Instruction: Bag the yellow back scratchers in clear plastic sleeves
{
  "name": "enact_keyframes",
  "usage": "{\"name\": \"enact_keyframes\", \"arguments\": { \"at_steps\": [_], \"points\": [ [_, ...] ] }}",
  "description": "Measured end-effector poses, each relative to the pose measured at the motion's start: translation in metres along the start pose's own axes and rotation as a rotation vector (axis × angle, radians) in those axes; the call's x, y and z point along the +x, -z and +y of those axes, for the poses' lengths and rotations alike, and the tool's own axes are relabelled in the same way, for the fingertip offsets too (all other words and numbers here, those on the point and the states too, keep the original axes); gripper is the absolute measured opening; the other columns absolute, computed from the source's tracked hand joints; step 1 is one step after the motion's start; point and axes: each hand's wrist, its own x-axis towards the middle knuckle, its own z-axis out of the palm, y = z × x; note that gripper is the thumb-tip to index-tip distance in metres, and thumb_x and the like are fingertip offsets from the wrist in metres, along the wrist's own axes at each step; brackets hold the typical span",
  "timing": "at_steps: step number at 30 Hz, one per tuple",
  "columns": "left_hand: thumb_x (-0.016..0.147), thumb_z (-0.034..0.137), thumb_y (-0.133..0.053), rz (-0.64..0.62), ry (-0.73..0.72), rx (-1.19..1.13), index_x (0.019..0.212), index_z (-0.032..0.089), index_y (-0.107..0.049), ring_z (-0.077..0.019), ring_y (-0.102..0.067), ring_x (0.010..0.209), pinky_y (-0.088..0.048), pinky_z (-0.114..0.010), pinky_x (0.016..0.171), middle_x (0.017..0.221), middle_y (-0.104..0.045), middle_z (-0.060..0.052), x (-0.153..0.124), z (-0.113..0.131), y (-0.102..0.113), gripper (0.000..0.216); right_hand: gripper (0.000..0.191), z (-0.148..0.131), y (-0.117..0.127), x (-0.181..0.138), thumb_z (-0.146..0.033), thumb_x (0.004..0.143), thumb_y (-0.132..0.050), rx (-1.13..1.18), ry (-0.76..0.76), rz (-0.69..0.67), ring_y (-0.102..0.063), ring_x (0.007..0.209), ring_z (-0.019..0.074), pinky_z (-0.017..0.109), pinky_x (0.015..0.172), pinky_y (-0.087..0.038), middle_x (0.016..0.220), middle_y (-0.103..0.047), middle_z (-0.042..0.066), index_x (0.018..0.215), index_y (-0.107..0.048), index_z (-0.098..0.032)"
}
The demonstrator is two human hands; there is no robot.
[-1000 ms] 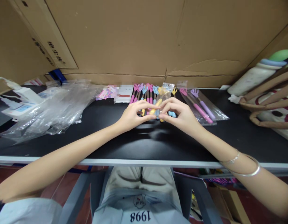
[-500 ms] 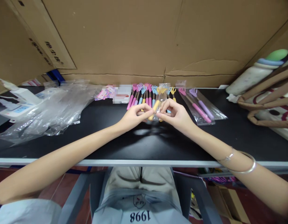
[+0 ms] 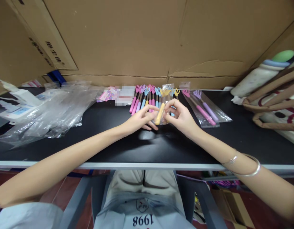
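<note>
Left pinch opens around the yellow handle

A second ago the fingertips of both hands nearly meet over the bagged yellow scratcher (image 3: 159, 114); now they stand farther apart, its handle showing plainly between them. The left hand (image 3: 138, 121) lets go of the tight pinch I see half a second ago, and its lower fingers (image 3: 151, 125) reach out below the thumb. The right hand's (image 3: 183, 117) fingertips sit slightly farther right. The handle itself shifts a touch rightward and tilts steeper.
</note>
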Motion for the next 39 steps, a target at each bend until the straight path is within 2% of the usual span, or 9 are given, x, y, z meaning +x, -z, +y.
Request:
{"name": "enact_keyframes", "arguments": {
  "at_steps": [3,7,11,18,20,23,25,30,39],
  "points": [
    [0.075,0.052,-0.071,-0.033,0.022,0.018,0.121,0.026,-0.042,-0.0140,-0.071,0.077,-0.052,-0.021,0.068,0.094,-0.067,-0.001,-0.001,-0.002,0.000,0.061,0.025,0.000,0.000,-0.001,-0.022,0.073,-0.068,0.000,-0.010,-0.018,-0.055,0.078,0.0112,0.021,0.056,-0.054,0.088,-0.045,-0.001,0.085,-0.046,-0.022],
    [0.078,0.045,-0.070,-0.063,0.052,-0.027,0.122,0.027,-0.041,-0.0131,-0.070,0.075,-0.053,-0.024,0.071,0.090,-0.066,0.001,0.000,-0.005,0.001,0.056,0.029,0.002,0.001,-0.001,-0.024,0.073,-0.069,-0.001,-0.018,-0.044,-0.055,0.081,0.0119,0.022,0.059,-0.055,0.094,-0.043,0.000,0.090,-0.046,-0.023],
    [0.074,0.039,-0.075,-0.015,0.084,-0.105,0.121,0.024,-0.041,-0.0123,-0.069,0.075,-0.054,-0.028,0.075,0.085,-0.062,0.004,0.000,-0.003,0.000,0.060,0.035,0.003,0.003,0.001,-0.026,0.073,-0.071,-0.023,-0.028,-0.042,-0.054,0.074,0.0095,0.021,0.056,-0.054,0.099,-0.043,0.001,0.097,-0.045,-0.024],
    [0.073,0.028,-0.075,0.109,0.027,-0.150,0.130,0.025,-0.033,-0.0109,-0.068,0.072,-0.055,-0.028,0.074,0.081,-0.056,0.008,-0.003,0.002,-0.003,0.071,0.042,0.005,0.007,0.003,-0.032,0.069,-0.077,-0.004,-0.002,0.141,-0.056,0.068,0.0059,0.020,0.060,-0.055,0.099,-0.043,-0.002,0.091,-0.042,-0.024],
    [0.073,0.030,-0.076,0.132,-0.015,-0.131,0.130,0.024,-0.036,-0.0114,-0.068,0.075,-0.055,-0.028,0.075,0.084,-0.057,0.006,-0.002,0.002,-0.002,0.070,0.044,0.003,0.007,0.003,-0.038,0.069,-0.078,0.050,-0.075,0.108,-0.060,0.068,0.0079,0.023,0.062,-0.058,0.093,-0.046,-0.003,0.093,-0.043,-0.025],
    [0.071,0.034,-0.076,0.131,-0.050,-0.092,0.124,0.021,-0.047,-0.0126,-0.067,0.082,-0.055,-0.027,0.076,0.086,-0.059,0.003,-0.001,0.000,0.000,0.061,0.045,0.000,0.003,0.002,-0.046,0.067,-0.078,0.087,-0.223,-0.055,-0.065,0.065,0.0115,0.028,0.062,-0.061,0.080,-0.054,-0.003,0.094,-0.049,-0.023],
    [0.071,0.037,-0.077,0.113,-0.049,-0.067,0.117,0.019,-0.052,-0.0122,-0.065,0.083,-0.054,-0.025,0.075,0.085,-0.060,0.002,0.000,0.000,-0.001,0.056,0.040,-0.001,0.002,0.002,-0.049,0.070,-0.076,0.081,-0.264,-0.136,-0.064,0.061,0.0113,0.027,0.060,-0.060,0.071,-0.057,-0.004,0.088,-0.053,-0.021],
    [0.068,0.038,-0.080,0.098,-0.024,-0.052,0.111,0.019,-0.051,-0.0106,-0.064,0.077,-0.054,-0.023,0.069,0.083,-0.059,0.003,0.000,-0.001,-0.004,0.056,0.040,-0.001,0.001,0.002,-0.052,0.073,-0.073,0.059,-0.255,-0.159,-0.061,0.050,0.0100,0.025,0.052,-0.058,0.059,-0.058,-0.005,0.077,-0.050,-0.019],
    [0.072,0.044,-0.076,0.016,-0.056,0.027,0.111,0.020,-0.046,-0.0111,-0.065,0.074,-0.050,-0.021,0.065,0.078,-0.065,0.002,0.002,-0.008,0.000,0.054,0.031,-0.001,0.003,0.000,-0.048,0.083,-0.063,-0.054,-0.151,-0.210,-0.059,0.046,0.0114,0.025,0.047,-0.054,0.055,-0.056,-0.007,0.082,-0.047,-0.022]
  ]
}}
